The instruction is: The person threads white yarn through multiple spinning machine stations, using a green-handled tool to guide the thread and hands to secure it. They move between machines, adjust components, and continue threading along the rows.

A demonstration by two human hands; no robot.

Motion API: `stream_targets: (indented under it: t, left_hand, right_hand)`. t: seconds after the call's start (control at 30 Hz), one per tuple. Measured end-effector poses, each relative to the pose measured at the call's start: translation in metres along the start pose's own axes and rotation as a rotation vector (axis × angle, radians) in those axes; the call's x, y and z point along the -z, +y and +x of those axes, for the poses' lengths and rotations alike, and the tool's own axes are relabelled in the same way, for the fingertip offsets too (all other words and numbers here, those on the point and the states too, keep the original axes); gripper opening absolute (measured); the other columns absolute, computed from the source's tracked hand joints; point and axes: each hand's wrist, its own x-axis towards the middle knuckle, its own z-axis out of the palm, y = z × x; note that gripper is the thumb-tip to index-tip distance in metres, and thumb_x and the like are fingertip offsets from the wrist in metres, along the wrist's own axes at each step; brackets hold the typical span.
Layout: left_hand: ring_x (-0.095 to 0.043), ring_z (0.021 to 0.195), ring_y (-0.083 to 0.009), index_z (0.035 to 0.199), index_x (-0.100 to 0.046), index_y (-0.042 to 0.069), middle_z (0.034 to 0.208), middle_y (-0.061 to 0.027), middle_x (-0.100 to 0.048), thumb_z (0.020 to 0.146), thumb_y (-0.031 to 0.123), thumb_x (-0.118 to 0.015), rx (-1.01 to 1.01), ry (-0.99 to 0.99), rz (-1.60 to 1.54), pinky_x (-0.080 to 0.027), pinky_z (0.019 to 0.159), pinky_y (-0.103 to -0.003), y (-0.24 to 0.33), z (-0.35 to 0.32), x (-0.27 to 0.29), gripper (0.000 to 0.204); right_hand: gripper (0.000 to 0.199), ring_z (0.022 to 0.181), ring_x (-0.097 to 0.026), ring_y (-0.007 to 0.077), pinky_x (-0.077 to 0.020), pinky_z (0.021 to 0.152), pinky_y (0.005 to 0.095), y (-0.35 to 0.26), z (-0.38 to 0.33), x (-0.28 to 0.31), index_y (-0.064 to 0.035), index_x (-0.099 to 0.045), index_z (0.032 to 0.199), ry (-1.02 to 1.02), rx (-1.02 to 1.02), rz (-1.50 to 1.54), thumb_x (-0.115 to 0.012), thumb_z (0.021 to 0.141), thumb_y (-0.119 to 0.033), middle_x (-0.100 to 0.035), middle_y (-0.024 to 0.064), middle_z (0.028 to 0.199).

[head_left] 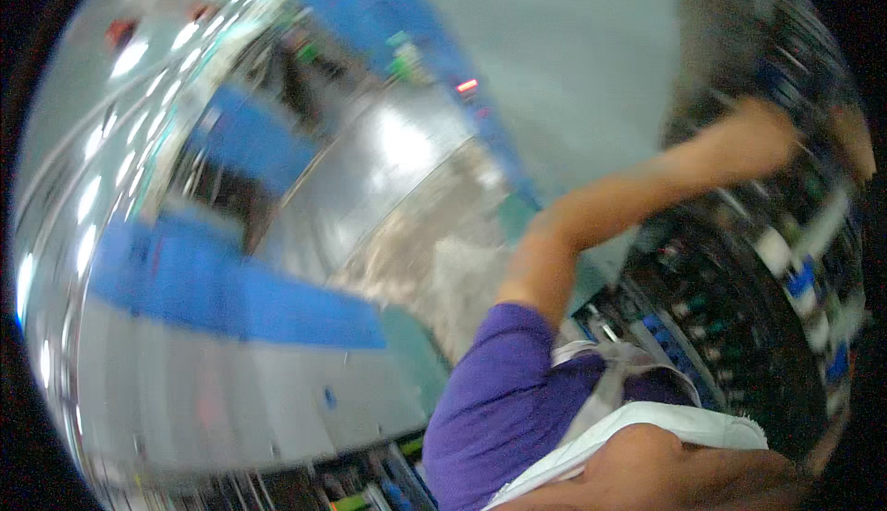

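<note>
- From my remote seat, I see the left arm reach across to the right, bare below a purple sleeve (490, 391).
- The left hand (767, 139) blurs at its far end; I cannot tell whether its fingers are clenched, loose or grasping something.
- Near the right rim I make out a skin-coloured patch, apparently the right hand (855, 141), too cut off and smeared for me to read its grip.
- Dark machinery (730, 326) fills my right side, nearest both hands; whether either touches it, I cannot tell.
- White and blue parts (802, 294) sit along that machinery, below the hands in my view.
- A broad grey panel (573, 49) stands beyond the forearm, beside a small red light (467, 86).
- Blue-and-grey cabinets (240, 298) line my left, under bright ceiling lights (129, 58).
</note>
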Motion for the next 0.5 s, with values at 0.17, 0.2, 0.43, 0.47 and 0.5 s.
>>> stream_targets:
  t: [0.17,0.2,0.43,0.47,0.5]
  left_hand:
    - [-0.056,0.069,-0.028,0.079,-0.052,0.007,0.073,-0.0106,-0.051,0.075,0.005,-0.049,0.077,0.083,-0.018,-0.048,0.057,-0.039,-0.018,-0.026,0.018,0.006]
    - [-0.056,0.068,-0.0275,0.078,-0.051,0.007,0.073,-0.0104,-0.05,0.074,0.005,-0.05,0.063,0.077,-0.025,-0.048,0.056,-0.038,-0.02,-0.029,0.018,0.005]
    - [-0.055,0.067,-0.0282,0.075,-0.052,0.008,0.071,-0.0098,-0.049,0.074,0.006,-0.053,-0.021,0.05,0.001,-0.046,0.056,-0.038,-0.025,-0.036,0.016,0.002]
    - [-0.055,0.067,-0.0287,0.075,-0.053,0.008,0.071,-0.0101,-0.049,0.074,0.006,-0.053,-0.02,0.061,-0.023,-0.045,0.057,-0.039,-0.025,-0.036,0.016,0.002]
    - [-0.054,0.067,-0.0292,0.076,-0.054,0.007,0.072,-0.0105,-0.049,0.075,0.006,-0.054,-0.018,0.084,-0.05,-0.045,0.057,-0.039,-0.025,-0.035,0.017,0.002]
  right_hand:
    - [0.006,0.076,-0.061,0.0257,-0.0493,0.066,0.0373,-0.002,0.009,-0.009,-0.0028,-0.063,0.068,0.085,-0.201,0.129,-0.063,0.067,-0.009,-0.062,0.0113,0.072]
    - [0.006,0.072,-0.062,0.0256,-0.0499,0.061,0.0359,-0.005,0.011,-0.004,-0.0032,-0.064,0.069,-0.015,-0.14,-0.002,-0.063,0.067,-0.009,-0.063,0.011,0.073]
    - [0.011,0.055,-0.055,0.0212,-0.0432,0.043,0.0355,-0.013,0.017,0.015,-0.0017,-0.06,0.062,-0.204,-0.208,0.033,-0.059,0.072,-0.001,-0.058,0.0105,0.068]
    - [0.011,0.056,-0.055,0.0217,-0.0432,0.043,0.0357,-0.008,0.014,0.012,-0.0018,-0.061,0.062,-0.192,-0.207,0.052,-0.059,0.072,-0.001,-0.059,0.0104,0.069]
    - [0.01,0.057,-0.055,0.0223,-0.0433,0.043,0.036,-0.011,0.018,0.014,-0.0019,-0.061,0.062,-0.177,-0.206,0.072,-0.059,0.072,-0.001,-0.059,0.0102,0.07]
